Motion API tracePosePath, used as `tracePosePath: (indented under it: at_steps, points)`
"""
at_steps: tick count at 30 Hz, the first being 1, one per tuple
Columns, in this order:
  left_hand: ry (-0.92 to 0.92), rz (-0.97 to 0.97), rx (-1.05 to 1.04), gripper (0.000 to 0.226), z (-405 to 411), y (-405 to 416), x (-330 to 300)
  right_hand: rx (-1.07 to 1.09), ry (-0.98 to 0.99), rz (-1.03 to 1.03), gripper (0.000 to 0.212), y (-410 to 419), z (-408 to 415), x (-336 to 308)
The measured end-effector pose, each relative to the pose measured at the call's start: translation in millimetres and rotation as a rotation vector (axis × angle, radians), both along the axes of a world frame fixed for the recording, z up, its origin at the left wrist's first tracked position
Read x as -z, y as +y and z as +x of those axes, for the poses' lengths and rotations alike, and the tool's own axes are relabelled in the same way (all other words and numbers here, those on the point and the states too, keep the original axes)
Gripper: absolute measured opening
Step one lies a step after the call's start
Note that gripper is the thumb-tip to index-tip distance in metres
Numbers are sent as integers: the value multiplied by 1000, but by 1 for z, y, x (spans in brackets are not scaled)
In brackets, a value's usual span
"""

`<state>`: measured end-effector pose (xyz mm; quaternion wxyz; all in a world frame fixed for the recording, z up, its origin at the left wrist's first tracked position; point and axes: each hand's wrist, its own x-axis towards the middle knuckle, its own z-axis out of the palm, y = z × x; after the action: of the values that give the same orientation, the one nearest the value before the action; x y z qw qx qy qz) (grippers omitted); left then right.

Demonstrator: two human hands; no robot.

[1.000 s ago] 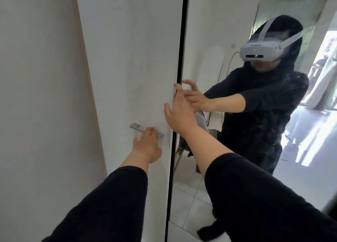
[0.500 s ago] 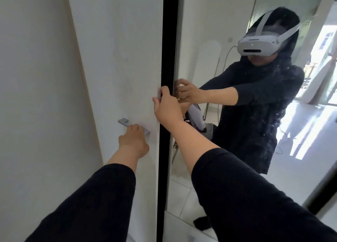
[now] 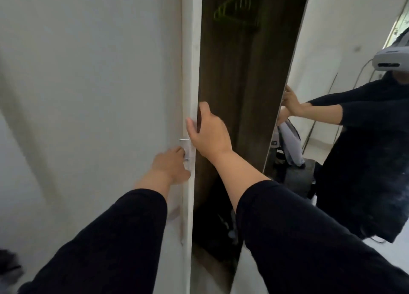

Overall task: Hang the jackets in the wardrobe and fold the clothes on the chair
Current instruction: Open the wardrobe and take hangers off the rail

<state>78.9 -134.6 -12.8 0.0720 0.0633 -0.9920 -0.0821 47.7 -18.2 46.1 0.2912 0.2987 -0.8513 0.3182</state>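
Note:
The white wardrobe door (image 3: 106, 90) stands partly open, showing a dark wooden inside (image 3: 239, 76). My left hand (image 3: 170, 167) is closed on the door's small metal handle (image 3: 185, 149). Just above it, my right hand (image 3: 210, 134) grips the door's edge (image 3: 191, 50), fingers curled around it. Green hangers (image 3: 234, 8) hang at the top inside the wardrobe. No jacket shows inside. In the mirror door (image 3: 327, 39) on the right, a pale garment (image 3: 290, 143) lies on a dark chair behind me.
The mirror door also reflects a person in black with a white headset (image 3: 391, 59). Dark things (image 3: 217, 218) lie low inside the wardrobe; I cannot tell what they are. A plain white wall fills the left.
The white door has swung open, widening a thin black gap into a broad view of the inside. My right hand moved from the door's face onto its edge. My left hand stays on the handle.

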Motion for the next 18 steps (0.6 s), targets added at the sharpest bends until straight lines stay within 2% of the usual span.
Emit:
tracePosePath:
  at_steps: [3,7,9,11,15,18]
  points:
    - [-19,185,-82,57,19,-31,-4,-102,-27,-38,52,-37,8,3]
    - [-25,526,-277,57,35,-62,-22,-245,-34,-100,39,-79,6,1]
    - [57,565,-317,40,40,-81,-32,-285,-22,-114,38,-97,-1,-3]
    - [198,563,-340,24,43,-99,-45,-304,-21,-63,50,-115,-8,-9]
    - [464,588,-405,21,39,-130,-71,-312,-52,86,65,-147,-22,-25]
    - [496,572,-501,17,32,-147,-75,-352,-54,153,72,-164,-32,-26]
